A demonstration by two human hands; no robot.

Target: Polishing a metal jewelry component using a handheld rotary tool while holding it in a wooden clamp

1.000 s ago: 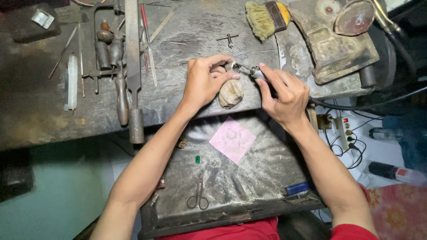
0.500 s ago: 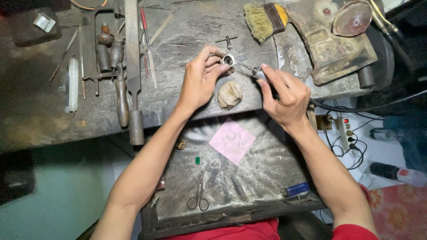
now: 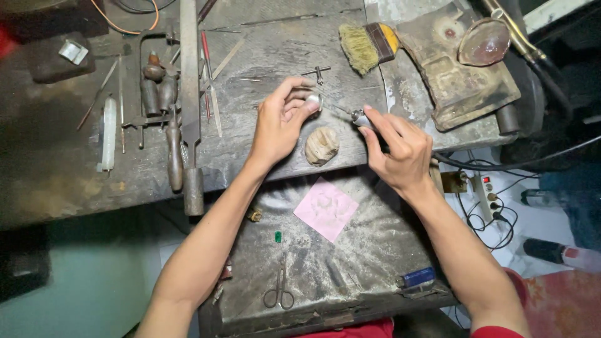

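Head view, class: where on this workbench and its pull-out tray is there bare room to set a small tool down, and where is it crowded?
Bare patches: the bench left of the files, and the tray between the pink paper and the blue lighter. Crowded: around the files, and where the left hand and right hand work beside the brush.

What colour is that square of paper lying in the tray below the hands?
Pink; the paper shows clearly in the head view.

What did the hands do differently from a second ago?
The left hand lifted the small silver ring off the peg and up the bench. The right hand followed with its rotary tool, tip at the ring. Peg, brush and pink paper stayed put.
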